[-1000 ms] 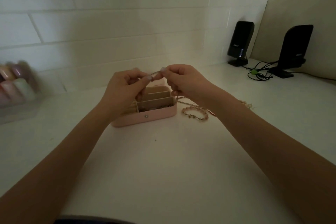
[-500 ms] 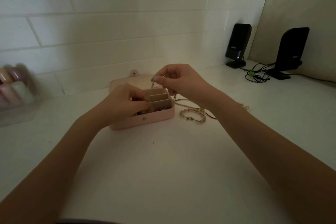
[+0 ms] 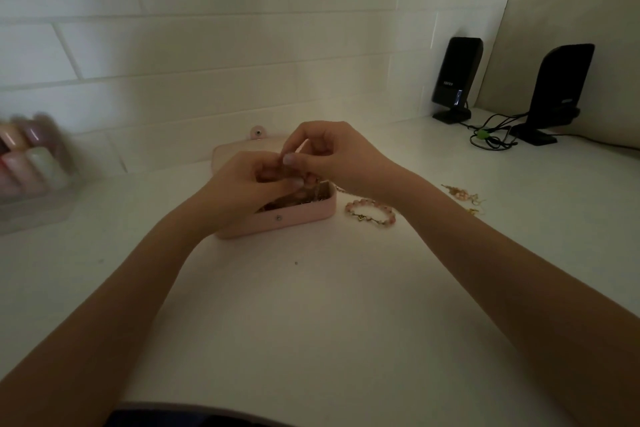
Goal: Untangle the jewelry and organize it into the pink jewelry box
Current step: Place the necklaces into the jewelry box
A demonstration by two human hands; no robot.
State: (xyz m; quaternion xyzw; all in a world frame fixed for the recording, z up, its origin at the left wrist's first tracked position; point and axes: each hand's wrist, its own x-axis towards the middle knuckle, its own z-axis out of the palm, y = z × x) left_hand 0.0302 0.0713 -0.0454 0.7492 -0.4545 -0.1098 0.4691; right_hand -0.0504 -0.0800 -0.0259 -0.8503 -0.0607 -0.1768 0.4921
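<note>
The pink jewelry box (image 3: pixel 294 220) lies open on the white desk, its lid (image 3: pixel 228 151) folded back toward the wall. My left hand (image 3: pixel 249 185) and my right hand (image 3: pixel 332 156) meet right over the box, fingertips pinching a thin chain (image 3: pixel 287 163) that runs down into a compartment. Most of the chain and the box's dividers are hidden by my fingers. A pink beaded bracelet (image 3: pixel 370 213) lies on the desk just right of the box. Small gold and pink pieces (image 3: pixel 462 194) lie further right.
Two black speakers (image 3: pixel 455 78) (image 3: pixel 557 90) with a bundle of cables (image 3: pixel 491 139) stand at the back right. A clear organiser with pastel items (image 3: pixel 29 163) sits at the far left by the tiled wall. The desk's front edge is near my body.
Both hands have come down from above the box to right over it. They parted half a second ago and now meet again, lowering the chain into the box.
</note>
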